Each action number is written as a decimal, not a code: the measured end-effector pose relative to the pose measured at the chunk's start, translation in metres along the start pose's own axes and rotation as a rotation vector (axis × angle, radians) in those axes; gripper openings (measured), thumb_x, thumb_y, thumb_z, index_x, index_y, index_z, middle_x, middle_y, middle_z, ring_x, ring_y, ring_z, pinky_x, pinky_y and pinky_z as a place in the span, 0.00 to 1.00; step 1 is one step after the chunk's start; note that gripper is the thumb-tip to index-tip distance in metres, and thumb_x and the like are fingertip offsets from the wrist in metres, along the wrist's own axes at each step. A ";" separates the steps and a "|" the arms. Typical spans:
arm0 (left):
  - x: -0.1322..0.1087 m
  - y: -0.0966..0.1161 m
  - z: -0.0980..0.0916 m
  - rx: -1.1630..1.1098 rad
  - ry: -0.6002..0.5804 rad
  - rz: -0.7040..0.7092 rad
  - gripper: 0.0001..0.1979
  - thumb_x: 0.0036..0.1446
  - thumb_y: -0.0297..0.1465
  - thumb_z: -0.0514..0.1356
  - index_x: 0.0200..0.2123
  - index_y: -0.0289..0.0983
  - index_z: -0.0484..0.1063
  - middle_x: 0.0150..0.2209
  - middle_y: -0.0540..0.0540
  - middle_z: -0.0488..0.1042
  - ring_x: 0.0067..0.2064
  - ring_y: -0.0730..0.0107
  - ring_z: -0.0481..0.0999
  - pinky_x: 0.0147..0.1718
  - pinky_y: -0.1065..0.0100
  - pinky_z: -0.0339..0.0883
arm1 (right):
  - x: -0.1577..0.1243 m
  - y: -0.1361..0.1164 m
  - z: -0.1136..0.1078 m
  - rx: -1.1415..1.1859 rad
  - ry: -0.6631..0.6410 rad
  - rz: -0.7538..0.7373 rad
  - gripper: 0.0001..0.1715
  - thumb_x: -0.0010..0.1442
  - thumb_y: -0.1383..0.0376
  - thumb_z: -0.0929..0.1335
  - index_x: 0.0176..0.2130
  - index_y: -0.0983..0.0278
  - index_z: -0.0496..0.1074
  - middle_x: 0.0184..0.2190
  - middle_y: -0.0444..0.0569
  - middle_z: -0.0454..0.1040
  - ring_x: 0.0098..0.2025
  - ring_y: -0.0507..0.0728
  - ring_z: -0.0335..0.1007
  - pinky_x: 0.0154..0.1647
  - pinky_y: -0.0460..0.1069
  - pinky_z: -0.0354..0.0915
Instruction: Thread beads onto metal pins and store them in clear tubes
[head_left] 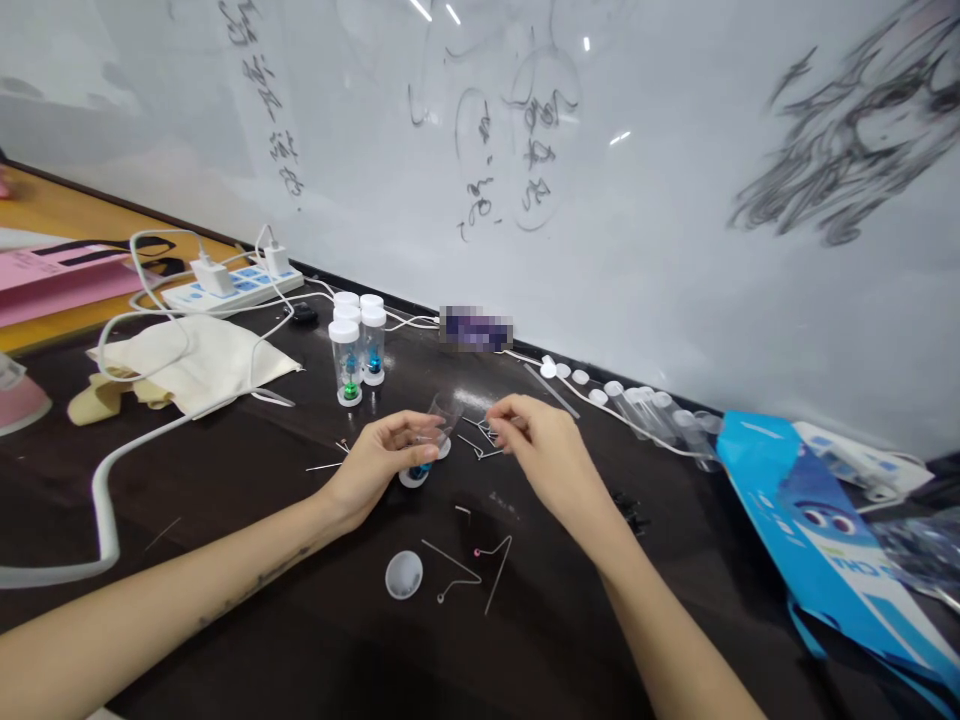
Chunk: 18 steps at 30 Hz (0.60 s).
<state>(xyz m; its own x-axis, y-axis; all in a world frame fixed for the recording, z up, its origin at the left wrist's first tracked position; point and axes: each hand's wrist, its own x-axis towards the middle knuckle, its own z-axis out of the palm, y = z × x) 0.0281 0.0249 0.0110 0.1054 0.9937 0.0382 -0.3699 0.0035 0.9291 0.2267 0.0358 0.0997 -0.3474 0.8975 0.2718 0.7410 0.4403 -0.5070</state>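
Note:
My left hand [375, 460] is closed around a clear plastic tube with a white base [413, 480]; a small blue piece [420, 469] shows inside it. Just behind the fingers stands another clear tube [448, 408], partly covered by them. My right hand [541, 440] is raised to the right with thumb and fingertips pinched together; what they hold, if anything, is too small to make out. Several bent metal wires [478, 448] lie beside its fingertips. Nearer to me are two bent wires with looped ends [499, 572] and a white cap [404, 575].
Capped tubes [346, 365] with blue and green pieces stand at the back left. White cables and a power strip [236, 285] spread by a cream cloth [199, 360]. Along the whiteboard lie empty tubes [645, 410] and caps. A blue bag [810, 530] lies at the right.

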 end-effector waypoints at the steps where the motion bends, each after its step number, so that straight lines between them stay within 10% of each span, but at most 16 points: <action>1: 0.000 0.001 0.000 -0.008 0.009 0.007 0.16 0.46 0.26 0.71 0.41 0.38 0.79 0.41 0.45 0.80 0.47 0.63 0.76 0.48 0.65 0.66 | 0.000 0.000 0.001 -0.085 -0.077 -0.004 0.09 0.62 0.71 0.64 0.33 0.62 0.72 0.28 0.44 0.76 0.30 0.53 0.73 0.32 0.47 0.62; 7: 0.001 0.002 0.000 -0.019 0.015 0.018 0.16 0.46 0.27 0.71 0.41 0.38 0.78 0.43 0.45 0.80 0.49 0.62 0.75 0.50 0.64 0.65 | -0.008 -0.006 0.022 -0.383 -0.443 -0.012 0.07 0.59 0.69 0.70 0.28 0.65 0.74 0.27 0.48 0.77 0.33 0.58 0.76 0.33 0.48 0.62; 18: -0.003 0.004 0.003 -0.040 -0.042 0.037 0.18 0.41 0.22 0.72 0.38 0.40 0.79 0.38 0.48 0.78 0.43 0.66 0.75 0.43 0.68 0.66 | -0.033 -0.035 0.055 -0.460 -0.603 -0.149 0.06 0.59 0.74 0.67 0.38 0.70 0.74 0.36 0.58 0.78 0.38 0.62 0.77 0.35 0.51 0.67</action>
<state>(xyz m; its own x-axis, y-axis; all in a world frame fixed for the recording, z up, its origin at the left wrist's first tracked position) 0.0288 0.0220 0.0159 0.1292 0.9877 0.0883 -0.4111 -0.0277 0.9112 0.1802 -0.0076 0.0634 -0.6178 0.7458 -0.2491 0.7799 0.6216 -0.0734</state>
